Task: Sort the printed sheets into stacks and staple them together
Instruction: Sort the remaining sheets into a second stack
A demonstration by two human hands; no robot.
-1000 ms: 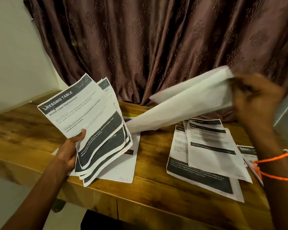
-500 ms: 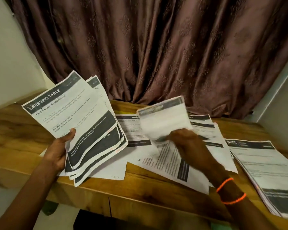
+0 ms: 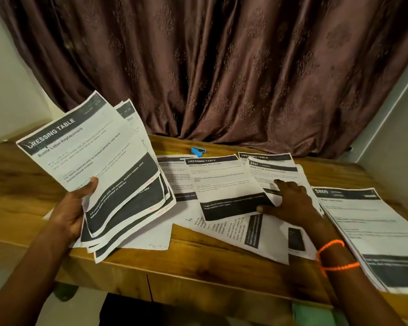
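While the left hand [image 3: 74, 208] grips a fanned sheaf of printed sheets [image 3: 99, 170] tilted up off the bench [image 3: 198, 257], thumb across the front of the top page and fingers curled behind, the right hand [image 3: 290, 203] lies flat with fingers spread on the loose pages spread out in front of it. Top page of the sheaf reads "DRESSING TABLE / Bottle Label Replacement"; several more pages fan out behind it, dark footer bands showing at the lower edge.

Under the right hand: thumb sits on the lower corner of a "DRESSING TABLE" sheet [image 3: 224, 187], fingertips rest on a "2437" sheet [image 3: 276, 175] that overlaps another "DRESSING TABLE" page behind it. A sideways-turned sheet [image 3: 252, 236] lies beneath the palm and wrist, toward the near bench edge. Between the two hands, more pages [image 3: 174, 177] lie partly hidden by the sheaf, plus a blank-looking sheet [image 3: 149, 234] with a handwritten page mark at its corner.

Just outboard of the right hand, a thicker stack [image 3: 372, 231] headed "$800" sits squared, close to the bench's right edge. Blue stapler [image 3: 198, 151] lies beyond the hands, near the curtain [image 3: 222, 67], apart from all sheets. Orange thread bands [image 3: 335, 255] on the right wrist.
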